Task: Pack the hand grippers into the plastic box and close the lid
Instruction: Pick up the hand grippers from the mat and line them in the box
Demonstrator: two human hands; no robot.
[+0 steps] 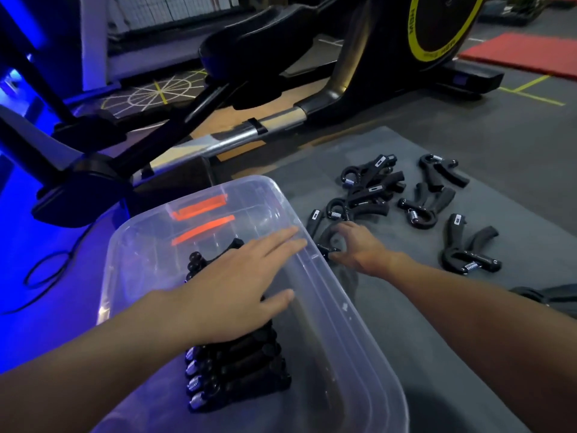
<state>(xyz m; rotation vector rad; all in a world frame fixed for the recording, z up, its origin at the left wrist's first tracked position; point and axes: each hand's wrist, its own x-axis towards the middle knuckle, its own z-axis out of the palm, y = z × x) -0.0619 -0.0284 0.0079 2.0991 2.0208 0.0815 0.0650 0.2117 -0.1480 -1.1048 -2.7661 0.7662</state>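
Note:
A clear plastic box (356, 332) stands open on the floor mat at lower centre. Several black hand grippers (237, 379) lie stacked in a row inside it. My left hand (237, 282) hovers flat over that row, fingers straight, reaching toward the box's right wall. My right hand (356, 245) is just outside the box on the mat, its fingers curled round a black hand gripper (327, 235). Several more hand grippers (418, 198) lie scattered on the mat to the right. I cannot see a lid.
The grey mat (468, 323) carries the box and loose grippers. An elliptical trainer (281, 89) with a steel rail stands close behind the box. Two orange clips (199, 220) show through the box's far end. A black cable (46, 270) lies at left, red mats (524, 54) far right.

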